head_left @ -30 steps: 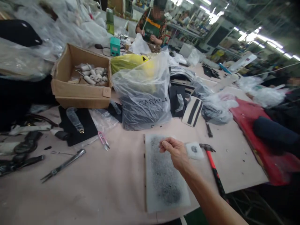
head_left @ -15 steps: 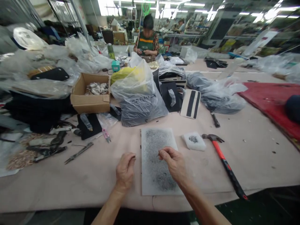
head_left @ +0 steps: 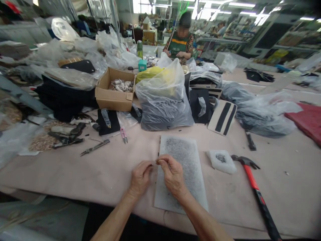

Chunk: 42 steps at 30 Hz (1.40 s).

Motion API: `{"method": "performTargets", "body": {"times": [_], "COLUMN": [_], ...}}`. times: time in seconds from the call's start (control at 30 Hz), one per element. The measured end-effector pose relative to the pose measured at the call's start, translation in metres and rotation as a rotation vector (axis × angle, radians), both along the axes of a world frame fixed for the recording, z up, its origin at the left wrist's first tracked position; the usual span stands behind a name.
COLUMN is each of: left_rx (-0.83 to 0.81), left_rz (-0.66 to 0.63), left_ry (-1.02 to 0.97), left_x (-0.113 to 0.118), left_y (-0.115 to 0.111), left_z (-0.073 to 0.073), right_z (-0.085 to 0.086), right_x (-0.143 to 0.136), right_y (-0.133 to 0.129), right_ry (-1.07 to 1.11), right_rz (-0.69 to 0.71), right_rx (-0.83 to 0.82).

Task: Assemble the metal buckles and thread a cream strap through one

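My left hand is closed in a pinch just left of a pale board covered with dark speckles. Something tiny shows at its fingertips, too small to name. Over the board's left edge, my right hand also pinches, its fingertips close to those of the left; what it holds I cannot make out. To the right of the board lie a white block with a dark worn patch and a claw hammer with a red and black handle.
Pink-handled snips and a pliers-like metal tool lie to the left. Behind stand a cardboard box of small white pieces and a filled plastic bag. A co-worker sits across the table.
My right hand has moved left from the board's middle to its left edge, bringing both hands' fingertips close together. The camera view has turned to the left.
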State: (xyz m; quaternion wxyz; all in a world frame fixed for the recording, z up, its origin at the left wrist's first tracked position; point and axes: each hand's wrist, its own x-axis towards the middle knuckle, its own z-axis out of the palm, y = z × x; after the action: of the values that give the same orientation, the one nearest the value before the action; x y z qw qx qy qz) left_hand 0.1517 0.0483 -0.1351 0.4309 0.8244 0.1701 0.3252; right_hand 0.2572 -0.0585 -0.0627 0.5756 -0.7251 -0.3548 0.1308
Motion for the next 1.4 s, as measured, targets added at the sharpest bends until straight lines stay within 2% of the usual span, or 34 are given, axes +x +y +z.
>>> {"method": "performTargets", "body": {"times": [0.27, 0.73, 1.0, 1.13, 1.27, 1.4], "left_rx": [-0.053, -0.094, -0.098, -0.107, -0.043, 0.052], "left_rz": [-0.030, -0.047, -0.027, -0.011, 0.022, 0.038], "left_ry": [0.006, -0.003, -0.012, -0.079, -0.110, -0.157], "left_x": [-0.002, -0.004, -0.003, -0.005, -0.005, 0.000], "left_y": [0.000, 0.002, 0.000, -0.002, 0.000, 0.001], "left_z": [0.004, 0.000, 0.004, 0.006, 0.008, 0.017], "right_z": [-0.005, -0.006, -0.003, -0.001, 0.000, 0.004], "right_x": [-0.006, -0.007, -0.007, -0.005, -0.005, -0.007], "right_y": [0.011, 0.012, 0.015, 0.016, 0.018, 0.022], "right_ry": [-0.046, -0.064, -0.228, -0.267, -0.258, -0.261], "right_rz": [0.049, 0.048, 0.103, 0.133, 0.157, 0.169], "right_rx": [-0.069, -0.110, -0.110, -0.105, -0.082, -0.020]}}
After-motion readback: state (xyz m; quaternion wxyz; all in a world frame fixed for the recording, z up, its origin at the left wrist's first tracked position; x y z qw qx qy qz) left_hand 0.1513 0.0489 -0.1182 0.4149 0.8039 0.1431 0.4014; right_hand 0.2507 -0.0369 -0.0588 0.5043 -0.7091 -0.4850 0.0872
